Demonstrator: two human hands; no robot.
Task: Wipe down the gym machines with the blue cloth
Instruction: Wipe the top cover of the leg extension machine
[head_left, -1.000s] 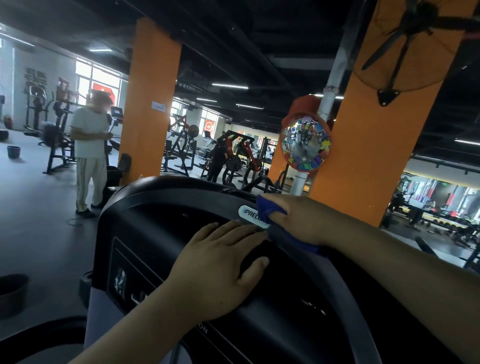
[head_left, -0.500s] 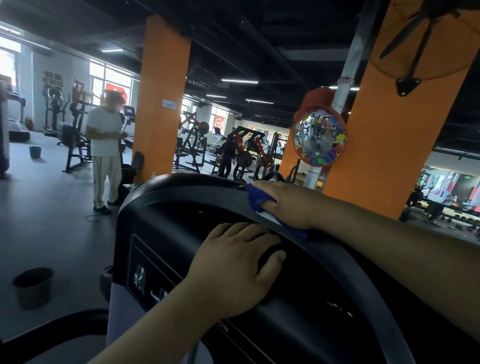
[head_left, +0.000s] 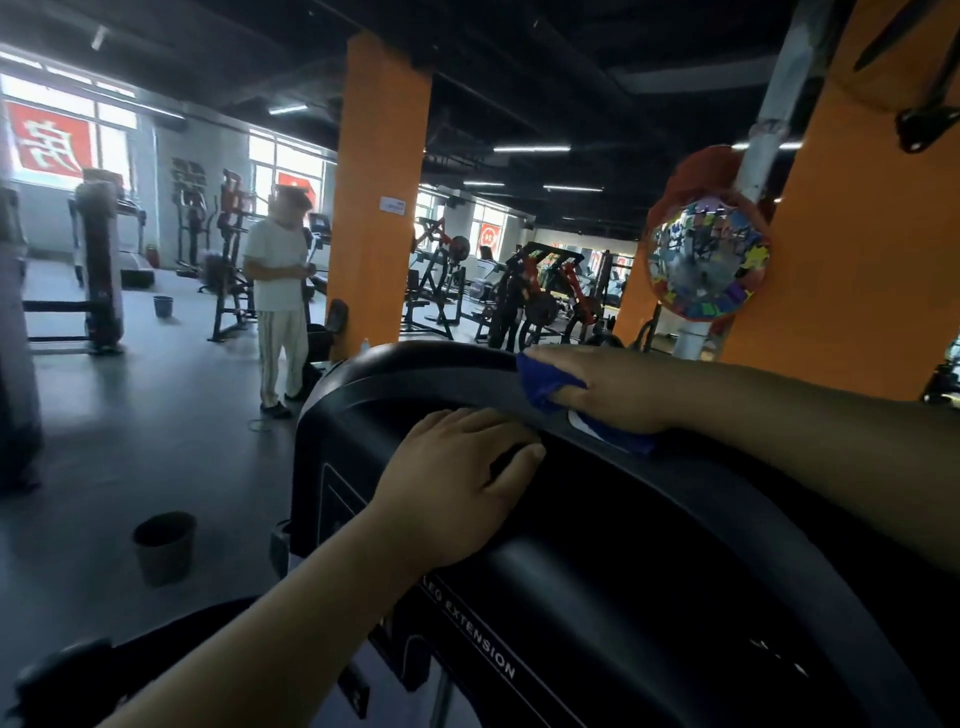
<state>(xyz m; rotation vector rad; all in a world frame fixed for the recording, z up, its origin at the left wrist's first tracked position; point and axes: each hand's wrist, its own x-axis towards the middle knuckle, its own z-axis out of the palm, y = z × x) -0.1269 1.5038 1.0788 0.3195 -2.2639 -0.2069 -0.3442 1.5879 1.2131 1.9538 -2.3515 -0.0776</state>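
Note:
A black leg extension machine (head_left: 649, 571) with a rounded shroud fills the lower middle and right of the head view. My right hand (head_left: 608, 387) grips the blue cloth (head_left: 543, 382) and presses it on the top rim of the shroud; most of the cloth is hidden under the hand, with a fold showing at the fingertips and a strip below the wrist. My left hand (head_left: 457, 488) rests flat on the shroud just below the rim, fingers straight, holding nothing.
A person in white (head_left: 278, 296) stands by an orange pillar (head_left: 376, 208). A second orange pillar (head_left: 857, 234) with a round mirror (head_left: 706, 257) stands just behind the machine. A dark bucket (head_left: 163, 545) sits on the floor at the left. Other gym machines (head_left: 535, 291) fill the background.
My right hand with the cloth has slid a little along the top rim. My left hand stays on the shroud. My view has turned left, so the scene sits further right.

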